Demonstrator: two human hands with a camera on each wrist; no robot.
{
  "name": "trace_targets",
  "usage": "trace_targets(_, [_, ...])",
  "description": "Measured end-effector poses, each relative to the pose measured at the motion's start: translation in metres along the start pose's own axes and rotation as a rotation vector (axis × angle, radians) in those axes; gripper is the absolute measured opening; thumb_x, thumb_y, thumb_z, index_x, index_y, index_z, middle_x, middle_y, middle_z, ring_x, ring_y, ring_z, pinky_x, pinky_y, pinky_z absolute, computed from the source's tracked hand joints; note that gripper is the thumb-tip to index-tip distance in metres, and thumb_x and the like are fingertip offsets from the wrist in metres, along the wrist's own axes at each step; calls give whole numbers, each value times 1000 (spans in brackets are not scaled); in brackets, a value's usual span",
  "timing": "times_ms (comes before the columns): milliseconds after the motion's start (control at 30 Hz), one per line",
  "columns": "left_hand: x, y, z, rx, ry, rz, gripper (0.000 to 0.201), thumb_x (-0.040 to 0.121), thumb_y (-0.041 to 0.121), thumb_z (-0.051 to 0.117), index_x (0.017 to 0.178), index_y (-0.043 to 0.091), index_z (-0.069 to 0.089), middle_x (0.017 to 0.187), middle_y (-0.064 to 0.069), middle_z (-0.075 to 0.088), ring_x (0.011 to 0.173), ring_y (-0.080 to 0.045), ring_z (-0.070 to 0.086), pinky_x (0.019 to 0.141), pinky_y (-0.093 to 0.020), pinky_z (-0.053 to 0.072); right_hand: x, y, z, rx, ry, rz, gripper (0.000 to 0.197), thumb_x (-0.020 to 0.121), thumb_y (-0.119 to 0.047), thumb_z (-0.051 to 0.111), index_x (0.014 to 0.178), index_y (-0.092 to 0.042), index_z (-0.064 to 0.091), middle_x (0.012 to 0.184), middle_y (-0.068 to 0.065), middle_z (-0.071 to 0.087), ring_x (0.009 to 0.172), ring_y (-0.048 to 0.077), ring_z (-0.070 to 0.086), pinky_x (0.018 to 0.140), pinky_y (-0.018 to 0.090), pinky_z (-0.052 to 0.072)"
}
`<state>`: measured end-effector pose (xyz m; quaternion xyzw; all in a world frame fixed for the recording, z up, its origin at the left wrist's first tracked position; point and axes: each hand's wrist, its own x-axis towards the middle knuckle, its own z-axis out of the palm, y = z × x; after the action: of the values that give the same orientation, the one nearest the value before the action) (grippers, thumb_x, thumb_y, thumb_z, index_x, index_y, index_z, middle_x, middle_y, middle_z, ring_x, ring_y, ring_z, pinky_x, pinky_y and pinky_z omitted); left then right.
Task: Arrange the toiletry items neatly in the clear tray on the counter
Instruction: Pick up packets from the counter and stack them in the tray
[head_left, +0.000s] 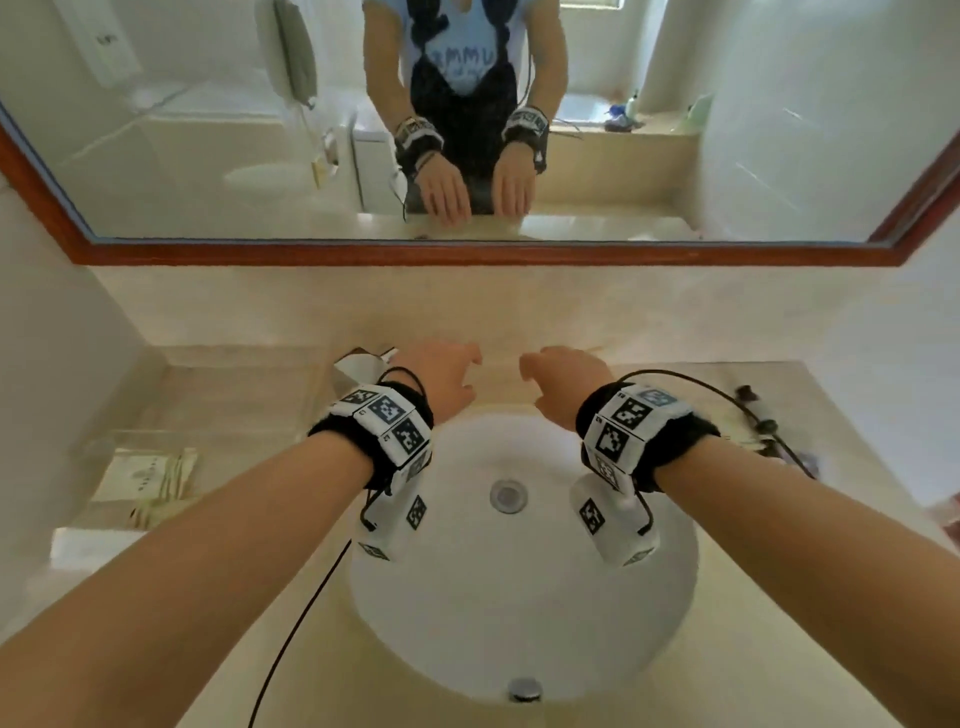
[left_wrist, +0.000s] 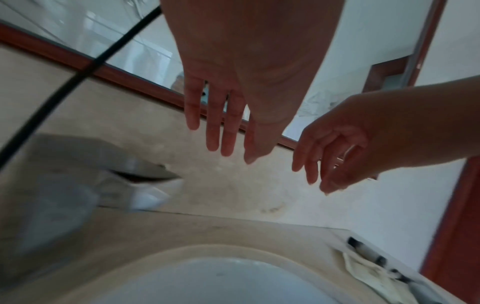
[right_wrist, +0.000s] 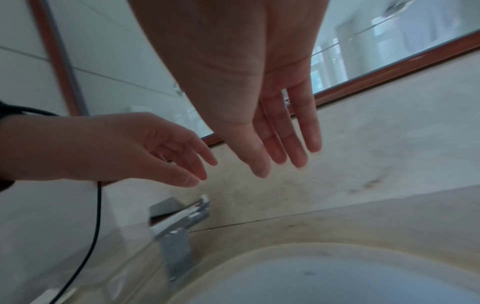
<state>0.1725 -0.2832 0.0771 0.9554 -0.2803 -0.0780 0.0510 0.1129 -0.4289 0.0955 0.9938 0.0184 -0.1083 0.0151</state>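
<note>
My left hand (head_left: 447, 374) and right hand (head_left: 561, 376) hover side by side above the far rim of the white sink (head_left: 519, 597), both empty. In the left wrist view the left hand's fingers (left_wrist: 215, 131) point straight out. The right hand's fingers (right_wrist: 283, 150) also lie straight in the right wrist view. A clear tray (head_left: 98, 449) stands on the counter far left of the sink and holds pale flat packets (head_left: 150, 480). Small toiletry items with black ends (head_left: 758, 421) lie on the counter right of the sink, also visible as black-ended items (left_wrist: 376, 259) on a pale packet.
A chrome faucet (head_left: 363, 364) stands behind the sink to the left, just beyond my left hand. A wood-framed mirror (head_left: 467, 254) runs along the wall behind. A black cable (head_left: 301, 618) hangs from my left wrist over the sink's left rim.
</note>
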Motion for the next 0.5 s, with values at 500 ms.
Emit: trace_targets(500, [133, 227, 85, 121, -211, 327, 45, 92, 33, 47, 135, 21, 40, 131, -4, 52, 118, -25, 51, 95, -38, 42, -53, 248, 91, 148, -206, 467, 35, 89, -2, 51, 122, -13, 52, 143, 12, 40, 107, 29, 61, 90, 36, 52])
